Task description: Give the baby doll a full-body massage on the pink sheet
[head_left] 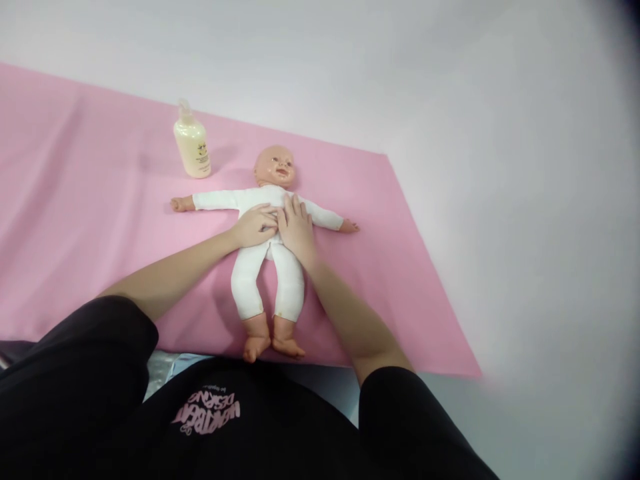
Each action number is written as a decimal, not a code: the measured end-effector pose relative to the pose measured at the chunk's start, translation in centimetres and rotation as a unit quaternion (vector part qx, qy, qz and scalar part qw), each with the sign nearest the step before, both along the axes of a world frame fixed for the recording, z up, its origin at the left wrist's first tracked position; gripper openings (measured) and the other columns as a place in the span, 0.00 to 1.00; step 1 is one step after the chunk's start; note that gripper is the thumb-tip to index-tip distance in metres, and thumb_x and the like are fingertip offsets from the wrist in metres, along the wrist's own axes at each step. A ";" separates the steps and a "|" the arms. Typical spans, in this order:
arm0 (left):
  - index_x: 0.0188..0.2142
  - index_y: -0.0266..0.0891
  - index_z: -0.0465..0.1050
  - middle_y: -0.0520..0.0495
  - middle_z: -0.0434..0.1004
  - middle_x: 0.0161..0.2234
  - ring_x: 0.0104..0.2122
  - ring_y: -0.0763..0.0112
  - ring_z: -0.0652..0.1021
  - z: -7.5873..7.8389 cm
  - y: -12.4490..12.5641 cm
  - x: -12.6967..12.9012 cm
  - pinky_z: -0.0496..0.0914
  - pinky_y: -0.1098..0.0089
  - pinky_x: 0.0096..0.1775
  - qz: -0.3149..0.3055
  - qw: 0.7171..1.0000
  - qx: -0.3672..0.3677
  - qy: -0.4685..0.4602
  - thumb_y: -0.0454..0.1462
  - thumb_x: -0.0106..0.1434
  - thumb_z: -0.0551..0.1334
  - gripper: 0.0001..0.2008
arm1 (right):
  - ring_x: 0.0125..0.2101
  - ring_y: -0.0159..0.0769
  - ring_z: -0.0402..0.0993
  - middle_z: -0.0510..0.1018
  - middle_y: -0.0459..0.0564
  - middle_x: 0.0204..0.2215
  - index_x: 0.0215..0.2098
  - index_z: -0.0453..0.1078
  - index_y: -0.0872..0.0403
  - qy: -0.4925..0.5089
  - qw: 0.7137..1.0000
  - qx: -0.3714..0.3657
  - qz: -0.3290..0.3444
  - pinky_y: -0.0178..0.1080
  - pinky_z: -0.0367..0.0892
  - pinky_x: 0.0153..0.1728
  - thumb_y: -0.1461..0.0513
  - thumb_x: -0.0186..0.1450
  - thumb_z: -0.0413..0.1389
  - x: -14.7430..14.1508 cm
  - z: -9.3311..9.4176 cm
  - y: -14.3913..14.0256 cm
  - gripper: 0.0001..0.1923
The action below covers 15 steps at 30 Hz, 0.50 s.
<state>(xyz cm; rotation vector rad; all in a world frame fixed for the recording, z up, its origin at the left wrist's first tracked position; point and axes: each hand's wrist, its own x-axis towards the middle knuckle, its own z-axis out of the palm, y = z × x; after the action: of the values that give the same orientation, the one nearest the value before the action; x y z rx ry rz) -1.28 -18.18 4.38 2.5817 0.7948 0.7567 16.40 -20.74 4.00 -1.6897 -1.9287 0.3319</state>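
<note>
A baby doll (pixel 273 267) in a white bodysuit lies on its back on a pink cloth (pixel 75 220), head away from me, arms spread out. My left hand (pixel 254 227) rests flat on the doll's belly, fingers pointing right. My right hand (pixel 296 225) lies flat on its chest beside the left, fingers pointing up toward the head. Both palms press on the torso and hold nothing.
A cream pump bottle (pixel 192 143) stands on the cloth, left of the doll's head. The cloth covers a white surface (pixel 500 200) that extends to the right and behind. My black shirt fills the bottom of the view.
</note>
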 end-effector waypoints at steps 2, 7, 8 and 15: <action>0.31 0.44 0.83 0.48 0.88 0.46 0.68 0.53 0.73 -0.1 -0.2 -0.1 0.57 0.44 0.73 0.026 1.000 -0.015 0.005 0.36 0.65 0.56 0.15 | 0.77 0.66 0.47 0.51 0.65 0.78 0.78 0.50 0.56 -0.002 1.000 -0.004 -0.018 0.74 0.47 0.72 0.49 0.79 0.38 -0.7 -0.2 -0.7 0.35; 0.54 0.41 0.83 0.46 0.80 0.62 0.71 0.53 0.69 -0.6 0.4 -0.6 0.56 0.43 0.73 0.098 0.993 -0.043 -0.048 0.35 0.66 0.53 0.24 | 0.77 0.73 0.46 0.48 0.82 0.76 0.76 0.46 0.75 -0.056 0.998 -0.028 -0.032 0.72 0.46 0.73 0.50 0.78 0.42 -2.2 0.8 -2.2 0.41; 0.59 0.39 0.80 0.44 0.77 0.65 0.71 0.53 0.69 -0.8 0.7 -0.7 0.57 0.44 0.73 0.116 0.990 -0.046 -0.065 0.36 0.67 0.52 0.26 | 0.77 0.73 0.46 0.48 0.83 0.75 0.76 0.46 0.76 -0.063 0.997 -0.025 -0.026 0.71 0.45 0.73 0.50 0.78 0.43 -2.5 1.0 -2.5 0.42; 0.69 0.38 0.70 0.40 0.66 0.72 0.75 0.55 0.62 -1.7 2.2 -1.6 0.54 0.48 0.75 0.146 0.983 -0.056 -0.098 0.47 0.77 0.47 0.29 | 0.77 0.54 0.52 0.63 0.68 0.74 0.72 0.63 0.66 -0.083 0.978 0.005 0.192 0.60 0.43 0.78 0.55 0.78 0.48 -2.9 2.6 -3.1 0.31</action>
<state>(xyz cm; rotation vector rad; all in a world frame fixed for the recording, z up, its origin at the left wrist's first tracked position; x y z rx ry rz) -2.89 -16.02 2.65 2.2753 1.1304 1.0004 13.49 -23.86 6.63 -1.3675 -2.3780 0.3314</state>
